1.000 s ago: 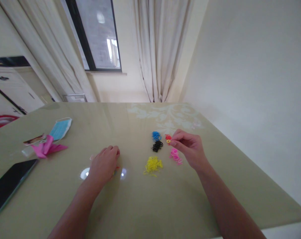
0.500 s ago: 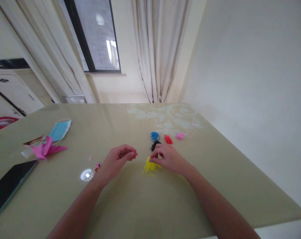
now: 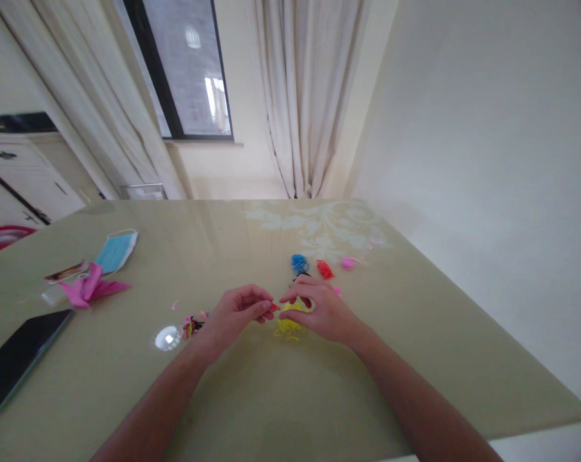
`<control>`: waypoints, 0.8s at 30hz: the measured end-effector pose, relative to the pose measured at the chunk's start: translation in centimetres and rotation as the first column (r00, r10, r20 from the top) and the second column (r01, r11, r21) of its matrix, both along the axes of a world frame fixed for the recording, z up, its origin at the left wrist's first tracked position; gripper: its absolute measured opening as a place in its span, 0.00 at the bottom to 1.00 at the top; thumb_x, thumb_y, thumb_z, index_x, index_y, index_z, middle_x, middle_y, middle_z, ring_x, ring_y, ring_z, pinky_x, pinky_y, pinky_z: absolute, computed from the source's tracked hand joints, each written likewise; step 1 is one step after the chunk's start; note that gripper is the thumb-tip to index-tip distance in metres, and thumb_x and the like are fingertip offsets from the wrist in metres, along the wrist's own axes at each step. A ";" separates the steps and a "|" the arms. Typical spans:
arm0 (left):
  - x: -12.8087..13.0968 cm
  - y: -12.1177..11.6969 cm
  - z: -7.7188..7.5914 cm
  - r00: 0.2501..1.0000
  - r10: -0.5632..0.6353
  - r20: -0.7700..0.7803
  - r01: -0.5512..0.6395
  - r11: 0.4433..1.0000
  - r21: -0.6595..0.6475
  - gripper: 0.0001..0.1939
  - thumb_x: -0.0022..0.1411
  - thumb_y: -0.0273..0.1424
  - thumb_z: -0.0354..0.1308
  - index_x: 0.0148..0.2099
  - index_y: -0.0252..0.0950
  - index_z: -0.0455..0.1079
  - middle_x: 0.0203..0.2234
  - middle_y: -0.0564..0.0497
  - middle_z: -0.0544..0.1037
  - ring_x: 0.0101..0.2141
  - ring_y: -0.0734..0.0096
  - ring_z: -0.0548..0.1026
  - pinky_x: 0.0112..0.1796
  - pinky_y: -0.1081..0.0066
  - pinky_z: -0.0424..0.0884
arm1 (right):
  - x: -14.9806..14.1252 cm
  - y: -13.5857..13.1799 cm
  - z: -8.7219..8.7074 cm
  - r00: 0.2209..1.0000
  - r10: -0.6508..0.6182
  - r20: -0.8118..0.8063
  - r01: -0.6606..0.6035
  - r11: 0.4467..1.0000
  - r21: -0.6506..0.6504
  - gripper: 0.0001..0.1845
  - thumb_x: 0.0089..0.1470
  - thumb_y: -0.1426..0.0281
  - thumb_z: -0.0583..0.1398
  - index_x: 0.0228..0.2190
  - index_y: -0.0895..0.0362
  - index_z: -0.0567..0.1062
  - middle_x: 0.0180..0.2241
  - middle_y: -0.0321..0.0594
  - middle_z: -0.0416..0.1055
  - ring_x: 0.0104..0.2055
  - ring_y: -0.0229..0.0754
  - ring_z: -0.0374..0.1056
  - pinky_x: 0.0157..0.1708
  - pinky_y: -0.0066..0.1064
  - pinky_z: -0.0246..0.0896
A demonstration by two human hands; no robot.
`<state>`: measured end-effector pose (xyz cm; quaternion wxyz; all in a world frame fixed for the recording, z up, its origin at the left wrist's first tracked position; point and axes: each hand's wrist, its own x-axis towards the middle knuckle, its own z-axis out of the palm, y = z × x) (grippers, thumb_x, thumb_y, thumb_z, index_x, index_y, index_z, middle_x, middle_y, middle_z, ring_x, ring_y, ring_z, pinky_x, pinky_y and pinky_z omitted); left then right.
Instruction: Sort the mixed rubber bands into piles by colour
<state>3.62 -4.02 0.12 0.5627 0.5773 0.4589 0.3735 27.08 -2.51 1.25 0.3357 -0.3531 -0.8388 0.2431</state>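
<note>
My left hand (image 3: 245, 314) pinches a small red band (image 3: 276, 307) between thumb and fingertips. Just right of it, my right hand (image 3: 319, 308) holds its thumb and forefinger apart, with nothing visible between them. Beneath the right fingertips lies a loose pile of thin yellow bands (image 3: 289, 328). A black pile (image 3: 302, 276) is mostly covered by the right hand. Beyond it are a blue pile (image 3: 299, 263), a red pile (image 3: 325, 269) and a pink bundle (image 3: 348, 263). Near my left wrist lies a small multicoloured cluster (image 3: 191, 327).
A shiny round clear object (image 3: 167, 338) sits left of the cluster. Farther left are a black phone (image 3: 24, 353), a pink folded piece (image 3: 91, 289) and a blue face mask (image 3: 117, 252). The glossy table (image 3: 281, 410) meets a white wall on the right.
My left hand has moved right, bringing the red band into clear view and uncovering more of the multicoloured cluster. My right thumb and forefinger have shifted slightly left and spread farther apart.
</note>
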 end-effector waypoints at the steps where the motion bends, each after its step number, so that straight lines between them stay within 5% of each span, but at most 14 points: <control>1: 0.0 -0.1 0.0 1.000 -0.008 0.008 0.008 1.000 -0.006 0.17 0.59 0.45 0.68 0.39 0.36 0.77 0.29 0.50 0.84 0.32 0.67 0.80 0.37 0.68 0.74 | -0.2 -0.2 0.0 1.000 0.005 -0.006 -0.005 1.000 0.013 0.10 0.57 0.62 0.71 0.38 0.55 0.84 0.34 0.38 0.75 0.32 0.38 0.67 0.33 0.30 0.60; 7: 0.2 -0.2 0.1 0.997 -0.064 -0.041 0.065 0.997 0.031 0.16 0.62 0.45 0.64 0.39 0.36 0.77 0.30 0.49 0.83 0.34 0.66 0.80 0.38 0.68 0.74 | -0.4 -0.3 0.1 0.997 0.010 -0.073 -0.007 0.999 0.038 0.08 0.63 0.65 0.66 0.36 0.55 0.84 0.32 0.39 0.75 0.31 0.38 0.66 0.33 0.30 0.61; 10: -0.4 -0.1 0.2 0.963 -0.023 -0.270 0.067 0.986 0.153 0.17 0.66 0.46 0.59 0.42 0.38 0.77 0.35 0.47 0.83 0.37 0.62 0.80 0.40 0.65 0.74 | 0.5 0.3 0.8 0.977 -0.047 -0.209 0.054 0.998 0.028 0.10 0.63 0.63 0.66 0.36 0.55 0.85 0.29 0.38 0.73 0.28 0.37 0.63 0.32 0.31 0.61; 12: -1.5 0.1 0.2 0.854 0.116 -0.507 0.045 0.955 0.293 0.15 0.66 0.44 0.58 0.43 0.39 0.78 0.40 0.45 0.82 0.41 0.58 0.79 0.44 0.61 0.74 | 1.5 0.7 1.4 0.941 -0.128 -0.315 0.136 0.991 0.006 0.10 0.62 0.62 0.67 0.36 0.55 0.85 0.29 0.39 0.73 0.27 0.37 0.62 0.30 0.31 0.60; 15: -3.9 0.4 0.3 0.577 0.321 -0.751 0.061 0.900 0.431 0.13 0.64 0.40 0.58 0.41 0.39 0.78 0.42 0.43 0.80 0.47 0.51 0.77 0.51 0.55 0.70 | 3.0 1.2 2.4 0.854 -0.222 -0.471 0.228 0.973 -0.046 0.09 0.59 0.61 0.69 0.35 0.53 0.86 0.30 0.40 0.75 0.29 0.39 0.65 0.28 0.32 0.60; 17: -5.6 0.5 0.5 0.476 0.326 -0.817 0.038 0.921 0.389 0.12 0.62 0.40 0.58 0.39 0.39 0.78 0.40 0.43 0.80 0.44 0.51 0.78 0.48 0.58 0.71 | 3.7 1.3 2.8 0.799 -0.242 -0.550 0.245 0.967 -0.068 0.07 0.58 0.62 0.70 0.34 0.53 0.86 0.29 0.40 0.75 0.30 0.40 0.67 0.28 0.31 0.61; 21: -7.6 0.5 1.1 0.508 0.075 -0.858 0.049 0.992 0.116 0.10 0.59 0.39 0.59 0.35 0.40 0.76 0.31 0.49 0.81 0.31 0.61 0.79 0.32 0.68 0.69 | 4.4 1.5 3.1 0.739 -0.254 -0.623 0.256 0.963 -0.088 0.03 0.56 0.66 0.71 0.33 0.51 0.86 0.28 0.37 0.74 0.30 0.38 0.68 0.27 0.30 0.62; 24: -7.7 0.4 1.2 0.492 -0.012 -0.870 0.057 0.998 0.018 0.07 0.58 0.36 0.57 0.34 0.41 0.75 0.26 0.52 0.81 0.27 0.63 0.79 0.29 0.70 0.67 | 4.7 1.7 3.0 0.720 -0.258 -0.644 0.262 0.961 -0.093 0.02 0.55 0.67 0.71 0.34 0.50 0.87 0.28 0.37 0.75 0.30 0.38 0.68 0.28 0.29 0.62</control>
